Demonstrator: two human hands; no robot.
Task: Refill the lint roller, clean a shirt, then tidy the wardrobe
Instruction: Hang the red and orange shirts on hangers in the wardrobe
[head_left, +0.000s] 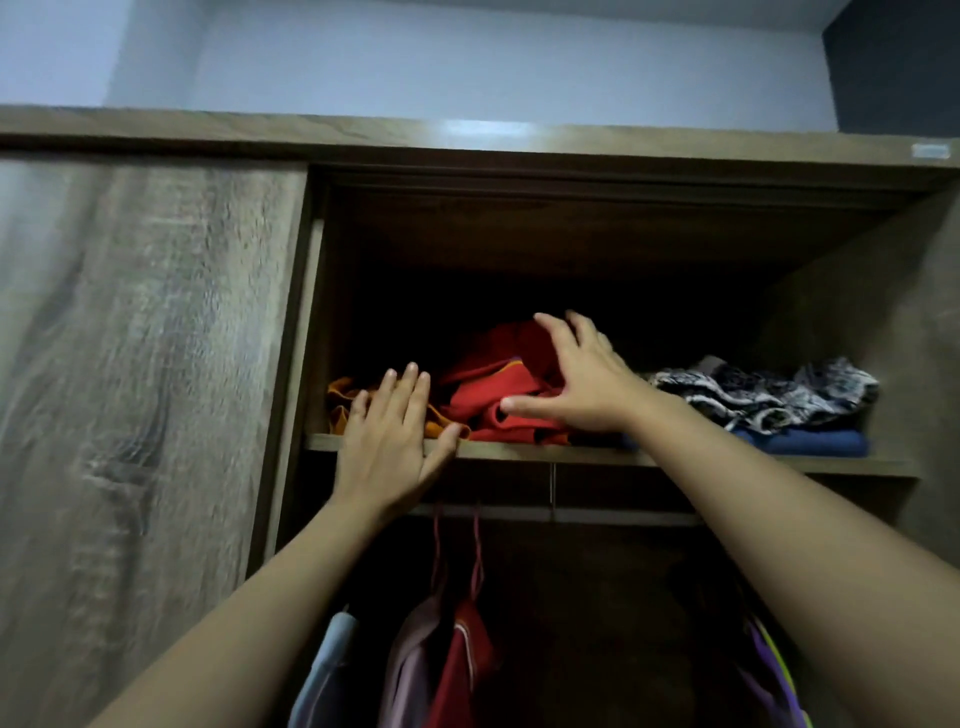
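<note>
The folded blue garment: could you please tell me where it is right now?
In the head view, the blue garment lies at the right end of the upper shelf, beneath the black-and-white patterned cloth and right of the red clothes.

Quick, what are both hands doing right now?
Left hand: open, flat on the orange cloth.
Right hand: open, spread on the red cloth.

We see a dim scene: cool light reaches the wall (467, 62) above, and a pale glare patch sits on top of the wardrobe (483, 129). The upper shelf (519, 451) sinks into black shadow at its back. The sliding door (130, 364) is smeared by motion blur (grain streaked), and straight edges bow near the borders.
</note>
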